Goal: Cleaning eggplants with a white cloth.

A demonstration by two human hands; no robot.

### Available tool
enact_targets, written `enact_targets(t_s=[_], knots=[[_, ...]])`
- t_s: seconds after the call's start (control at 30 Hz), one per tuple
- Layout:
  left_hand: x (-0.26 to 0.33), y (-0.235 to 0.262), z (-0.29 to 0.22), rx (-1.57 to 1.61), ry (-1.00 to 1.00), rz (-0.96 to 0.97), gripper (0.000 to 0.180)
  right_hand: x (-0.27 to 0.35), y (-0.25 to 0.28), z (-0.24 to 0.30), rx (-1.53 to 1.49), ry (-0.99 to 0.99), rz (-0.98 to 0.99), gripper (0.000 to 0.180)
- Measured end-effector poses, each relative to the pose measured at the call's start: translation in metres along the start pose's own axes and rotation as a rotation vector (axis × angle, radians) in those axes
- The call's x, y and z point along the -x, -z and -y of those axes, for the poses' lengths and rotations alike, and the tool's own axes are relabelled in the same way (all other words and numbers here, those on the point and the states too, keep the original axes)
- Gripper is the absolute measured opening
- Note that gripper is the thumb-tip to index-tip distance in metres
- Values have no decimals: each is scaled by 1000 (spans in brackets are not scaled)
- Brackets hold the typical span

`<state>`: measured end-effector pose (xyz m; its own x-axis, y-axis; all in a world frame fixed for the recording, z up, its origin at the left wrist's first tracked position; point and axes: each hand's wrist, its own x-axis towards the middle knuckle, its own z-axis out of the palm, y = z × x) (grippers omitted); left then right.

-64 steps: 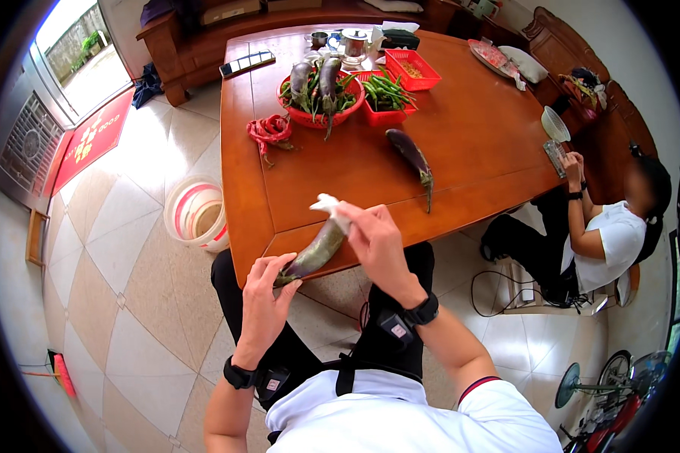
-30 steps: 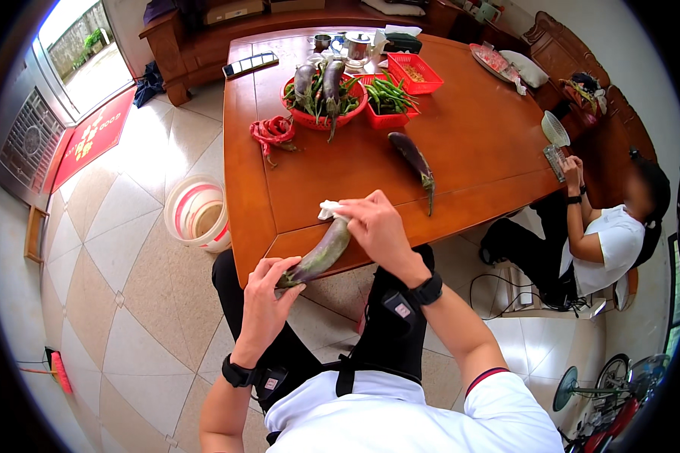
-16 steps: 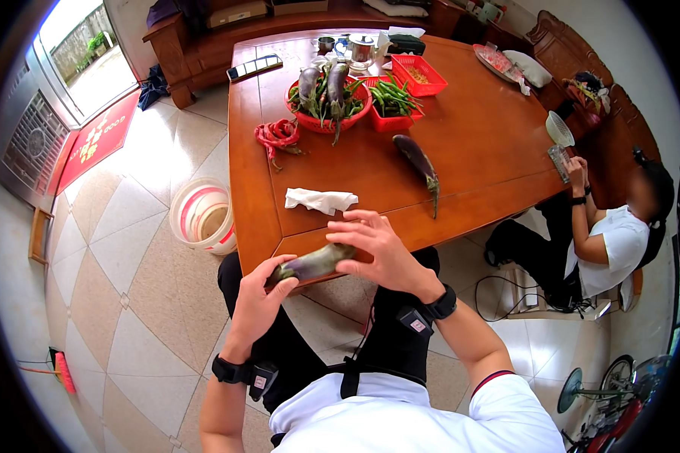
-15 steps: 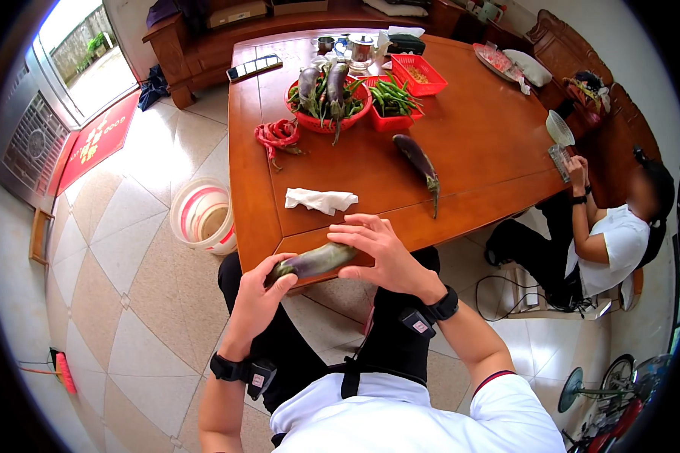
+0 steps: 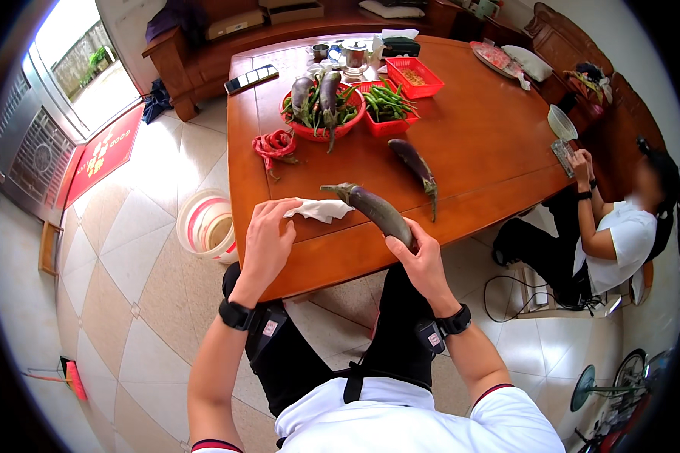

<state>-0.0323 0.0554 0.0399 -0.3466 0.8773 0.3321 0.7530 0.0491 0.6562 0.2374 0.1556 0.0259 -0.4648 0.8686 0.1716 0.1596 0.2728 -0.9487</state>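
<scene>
My right hand (image 5: pixel 419 260) is closed around the lower end of an eggplant (image 5: pixel 378 210), whose stem end points up and left over the table's near edge. At the left end of a crumpled white tissue (image 5: pixel 321 209), my left hand (image 5: pixel 270 235) is open, fingers stretched out and thumb apart. Its fingertips overlap the tissue's edge; whether they touch it I cannot tell. Another eggplant (image 5: pixel 415 166) lies on the table beyond my right hand. Farther back, a red basket (image 5: pixel 326 133) bears eggplants (image 5: pixel 329 98) and green peppers.
Red peppers (image 5: pixel 274 143) lie on the wooden table (image 5: pixel 483 143). Behind are a red basket of green chilies (image 5: pixel 387 102), another red basket (image 5: pixel 428 89), and a phone (image 5: pixel 251 79). A bucket (image 5: pixel 206 226) stands left on the floor. A person (image 5: pixel 612 226) sits at right.
The eggplant has passed into my right hand alone and turned, its stem end now pointing away. My left hand has let go of it and moved forward to the tissue.
</scene>
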Motion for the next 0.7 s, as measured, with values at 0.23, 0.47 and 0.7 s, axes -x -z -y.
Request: enact_targets(t_s=[0.23, 0.47, 0.7], knots=[[-22, -18, 18, -150, -156, -21, 29, 2, -6, 3, -20, -8, 2, 46], [-21, -12, 11, -18, 3, 3, 21, 3, -6, 5, 22, -16, -10, 46], [24, 16, 16, 222, 292, -170, 26, 9, -18, 17, 113, -87, -24, 41]])
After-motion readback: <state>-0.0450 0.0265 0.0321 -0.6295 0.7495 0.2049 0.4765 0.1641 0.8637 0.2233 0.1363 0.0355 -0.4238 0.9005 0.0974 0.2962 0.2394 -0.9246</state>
